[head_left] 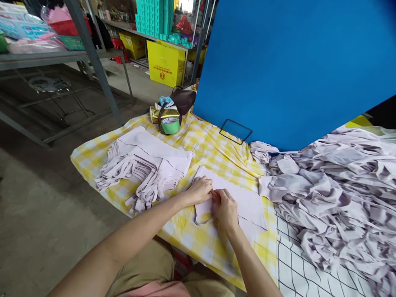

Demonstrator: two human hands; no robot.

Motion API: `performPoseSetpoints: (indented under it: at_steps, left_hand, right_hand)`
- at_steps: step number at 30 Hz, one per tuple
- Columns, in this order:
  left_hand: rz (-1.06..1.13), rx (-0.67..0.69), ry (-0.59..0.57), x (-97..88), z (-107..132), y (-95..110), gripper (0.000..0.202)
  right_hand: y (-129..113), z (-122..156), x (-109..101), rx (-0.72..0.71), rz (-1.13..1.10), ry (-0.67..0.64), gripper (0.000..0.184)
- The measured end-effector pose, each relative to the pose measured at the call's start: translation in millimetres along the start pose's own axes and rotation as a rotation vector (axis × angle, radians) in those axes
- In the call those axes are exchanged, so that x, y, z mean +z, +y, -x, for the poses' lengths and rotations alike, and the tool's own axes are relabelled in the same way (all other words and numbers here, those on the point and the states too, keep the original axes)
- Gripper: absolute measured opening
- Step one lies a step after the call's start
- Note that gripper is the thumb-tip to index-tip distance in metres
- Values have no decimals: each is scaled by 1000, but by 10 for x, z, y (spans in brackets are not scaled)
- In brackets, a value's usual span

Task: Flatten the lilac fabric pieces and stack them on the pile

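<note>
A flat pale lilac fabric piece (244,200) lies on the yellow checked tablecloth (213,152) in front of me. My left hand (200,189) and my right hand (225,208) meet at its left part, fingers curled and pinching the cloth between them. To the left lies a stack of folded lilac pieces (145,163) with straps fanned out. On the right sits a big loose heap of the same lilac fabric (337,194).
A green tape roll (170,125), a gold packet and a dark brown bag (183,100) stand at the table's far edge. A blue board (291,62) rises behind, with a black wire stand (235,131) at its foot. Metal shelves and yellow boxes (164,64) stand beyond.
</note>
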State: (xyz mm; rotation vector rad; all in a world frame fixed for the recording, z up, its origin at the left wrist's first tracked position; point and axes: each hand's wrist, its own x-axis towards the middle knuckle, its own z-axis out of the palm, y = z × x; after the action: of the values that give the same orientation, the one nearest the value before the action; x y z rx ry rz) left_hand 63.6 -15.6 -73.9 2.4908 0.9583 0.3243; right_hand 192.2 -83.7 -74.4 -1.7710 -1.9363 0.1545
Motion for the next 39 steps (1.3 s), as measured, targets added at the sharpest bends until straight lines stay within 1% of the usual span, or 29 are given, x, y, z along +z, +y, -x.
performPoseSetpoints:
  at_steps: [5,13,20,24,26,27,30,32,33,35,37,39]
  left_hand:
    - [15,7,3,-15,10,5,9]
    - [46,13,8,-33,28,10,10]
    - [67,-1,32,-30,46,37,12]
    - [84,19,32,-43,65,-1,13]
    - [107,49,17,-80,92,-31,13]
    - [132,62,6,-104,109,-46,14]
    - [254,67,-15,-178,166,-70,19]
    - [316,37,4,-206,202,-68,24]
    - [324,19,22,-210,217,-63,25]
    - [297,-7,45,-200,243,-50,27]
    - [247,-10,28,-177,261,-39,28]
    - [204,-4,-14,-157,272,-33,29]
  right_hand:
    - [19,26,-2,-45,41,-20,26]
    - [37,33,-63,-84,134,-104,24]
    - [-35,20,-100,-41,165,-137,23]
    - [-107,84,-125,58,134,-107,20]
    - [-176,169,-158,188,-2,-91,15]
    - [-225,227,-180,275,-142,-94,17]
    - [-425,455,-237,541,-706,-125,38]
    - [-579,637,-241,645,-962,-130,46]
    - [-653,731,-228,681,-1039,-123,47]
    - [-783,913,-176,728,-1130,-108,43]
    - [-879,1073,-110,757,-1187,-89,37]
    - [-938,1200,-51,775,-1228,-72,36]
